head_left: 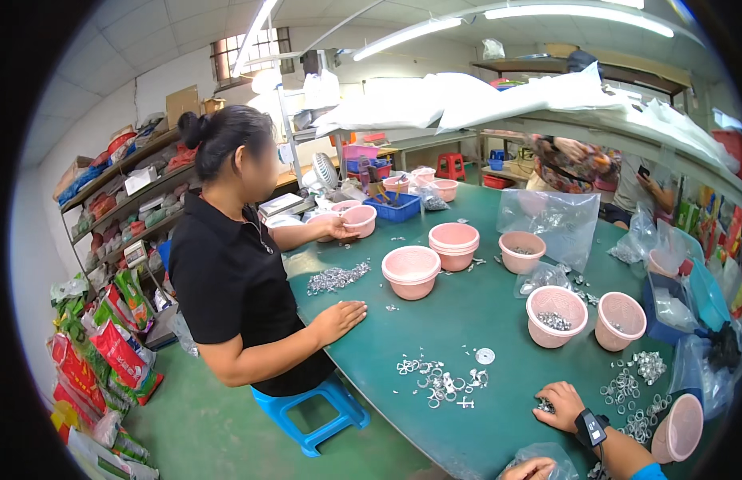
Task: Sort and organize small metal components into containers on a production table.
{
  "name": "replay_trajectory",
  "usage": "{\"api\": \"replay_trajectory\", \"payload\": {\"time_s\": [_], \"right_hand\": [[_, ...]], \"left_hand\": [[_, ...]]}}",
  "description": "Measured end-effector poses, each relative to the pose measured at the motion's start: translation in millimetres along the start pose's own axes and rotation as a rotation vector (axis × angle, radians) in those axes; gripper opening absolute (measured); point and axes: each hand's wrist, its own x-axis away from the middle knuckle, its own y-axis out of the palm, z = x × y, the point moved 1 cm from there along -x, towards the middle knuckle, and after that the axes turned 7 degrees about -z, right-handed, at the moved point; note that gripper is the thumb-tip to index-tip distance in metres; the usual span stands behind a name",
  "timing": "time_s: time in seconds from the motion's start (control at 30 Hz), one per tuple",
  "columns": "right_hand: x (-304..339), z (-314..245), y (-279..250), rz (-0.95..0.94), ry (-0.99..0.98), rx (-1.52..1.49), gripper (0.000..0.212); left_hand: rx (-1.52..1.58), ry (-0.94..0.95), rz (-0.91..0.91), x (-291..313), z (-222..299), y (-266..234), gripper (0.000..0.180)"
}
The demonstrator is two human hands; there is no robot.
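Observation:
My right hand, with a black device strapped on its wrist, rests on the green table. Its fingers curl over a small clump of silver metal parts. At the lower edge my left hand shows only in part, its fingers bent together beside a clear plastic bag; what they hold is hidden. Right of my right hand lie metal rings and a heap of small silver pieces. Left of it, rings and little metal parts are scattered near a pale disc.
Pink baskets stand about, one holding metal parts, another tipped at right. Across the table a person in black has one hand on a basket and one on the tabletop. A blue stool stands below. Another person works behind.

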Motion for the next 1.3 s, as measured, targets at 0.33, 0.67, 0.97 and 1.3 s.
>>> {"api": "replay_trajectory", "payload": {"time_s": [0.33, 0.67, 0.97, 1.3], "right_hand": [[7, -4, 3, 0.031, -0.009, 0.057, 0.029], [-19, -12, 10, 0.038, -0.077, 0.108, 0.019], [-10, -8, 11, 0.009, 0.165, 0.244, 0.022], [-82, -124, -76, 0.008, 0.225, -0.971, 0.016]], "left_hand": [[0.003, -0.03, -0.011, 8, 0, 3, 0.01], [0.042, 0.007, 0.063, 3, -10, -10, 0.01], [0.003, 0.013, 0.032, 0, -11, -3, 0.01], [-0.047, 0.176, -0.022, 1, -16, -4, 0.015]]}}
